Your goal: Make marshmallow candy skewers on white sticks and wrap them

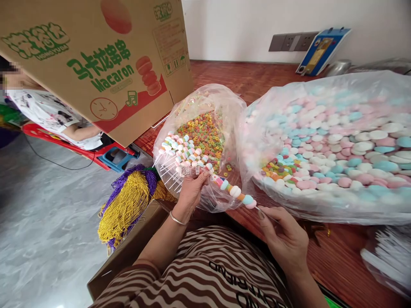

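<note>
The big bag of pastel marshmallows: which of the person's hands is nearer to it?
Right. The right hand sits just below the marshmallow bag, near its front edge; the left hand is further left, under the cereal-ring bag.

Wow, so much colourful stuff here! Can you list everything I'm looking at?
candy skewer: one, pastel pieces, held between both hands
finished skewers: a bunch, pastel, in the left hand
bag of cereal rings: one, multicoloured, table centre
bag of marshmallow discs: one, pink, blue, white, table right
Macaron carton: one, brown, upper left
bead strings: a heap, gold and purple, left of the table
bag of white sticks: one, lower right
wall sockets: grey, back wall
another person: one, far left
left hand: holds the bunch
right hand: fingers pinch the skewer's stick
</note>
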`<action>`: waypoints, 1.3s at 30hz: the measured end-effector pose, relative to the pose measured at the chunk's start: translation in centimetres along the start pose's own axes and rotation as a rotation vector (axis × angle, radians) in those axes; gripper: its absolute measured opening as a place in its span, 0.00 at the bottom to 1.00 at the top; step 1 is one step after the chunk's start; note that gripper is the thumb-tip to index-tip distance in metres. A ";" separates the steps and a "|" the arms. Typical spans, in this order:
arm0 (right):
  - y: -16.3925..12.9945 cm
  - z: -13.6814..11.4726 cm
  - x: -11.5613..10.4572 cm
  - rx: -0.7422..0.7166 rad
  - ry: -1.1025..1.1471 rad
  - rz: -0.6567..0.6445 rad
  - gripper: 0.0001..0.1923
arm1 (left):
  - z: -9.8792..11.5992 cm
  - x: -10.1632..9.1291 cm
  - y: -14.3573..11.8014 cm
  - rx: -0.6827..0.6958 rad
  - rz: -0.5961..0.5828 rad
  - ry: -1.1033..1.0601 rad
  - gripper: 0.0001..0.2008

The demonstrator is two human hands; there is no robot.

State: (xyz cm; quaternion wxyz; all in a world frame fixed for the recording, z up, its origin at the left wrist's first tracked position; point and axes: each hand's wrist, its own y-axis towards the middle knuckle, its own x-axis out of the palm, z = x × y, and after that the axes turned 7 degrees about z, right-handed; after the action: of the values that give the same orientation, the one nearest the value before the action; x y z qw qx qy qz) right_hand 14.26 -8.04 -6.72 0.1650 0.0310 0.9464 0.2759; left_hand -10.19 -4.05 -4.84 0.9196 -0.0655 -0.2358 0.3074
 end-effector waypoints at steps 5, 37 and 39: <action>-0.1 0.2 -0.4 -0.095 -0.034 0.040 0.09 | -0.2 0.4 -0.3 -0.027 -0.020 0.024 0.22; -1.0 -1.6 1.0 0.393 0.227 -0.165 0.20 | -0.1 2.2 -1.2 -0.218 -0.264 -0.201 0.17; -1.0 -1.8 1.2 0.462 0.294 -0.180 0.19 | 0.1 2.8 -1.7 -0.244 -0.253 -0.270 0.15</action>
State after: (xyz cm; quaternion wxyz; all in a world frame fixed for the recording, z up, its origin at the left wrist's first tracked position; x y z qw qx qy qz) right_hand 12.56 -9.63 -6.23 0.0384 -0.0569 0.9969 0.0388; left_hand -7.36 -3.70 -3.24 0.8961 -0.1046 -0.3987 0.1648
